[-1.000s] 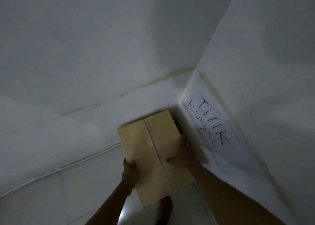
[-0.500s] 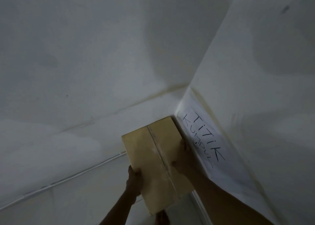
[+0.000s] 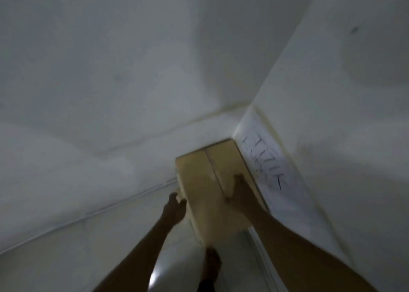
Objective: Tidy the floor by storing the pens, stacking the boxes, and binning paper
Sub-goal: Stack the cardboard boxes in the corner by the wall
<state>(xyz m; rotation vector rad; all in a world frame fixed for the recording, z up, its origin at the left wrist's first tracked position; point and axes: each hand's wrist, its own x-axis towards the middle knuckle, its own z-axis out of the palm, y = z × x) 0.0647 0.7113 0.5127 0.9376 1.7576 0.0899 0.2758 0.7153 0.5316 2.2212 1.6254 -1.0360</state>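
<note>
Two white plastered walls meet at a corner: the left-hand wall [image 3: 110, 70] and the right-hand wall [image 3: 345, 88]. A white paper sheet with black handwritten lettering [image 3: 262, 159] lies flat on the lower right-hand wall, beside the corner. A thin white ridge [image 3: 110, 207] follows the left-hand wall's base. The pale glossy floor [image 3: 106, 260] carries one bright reflection [image 3: 152, 278]. Lighting is dim.

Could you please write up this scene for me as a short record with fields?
Setting: dim room corner, white walls, pale floor
Cardboard box: closed, seam along its top, tucked into the corner beside the sign
Left grip: hand holds the box's left edge
Right grip: hand holds the box's top right, thumb on the top face
Sign: paper on the right wall, handwritten, blurred
Foot: by the box's near end
Unclear: whether the box rests on the floor
</note>
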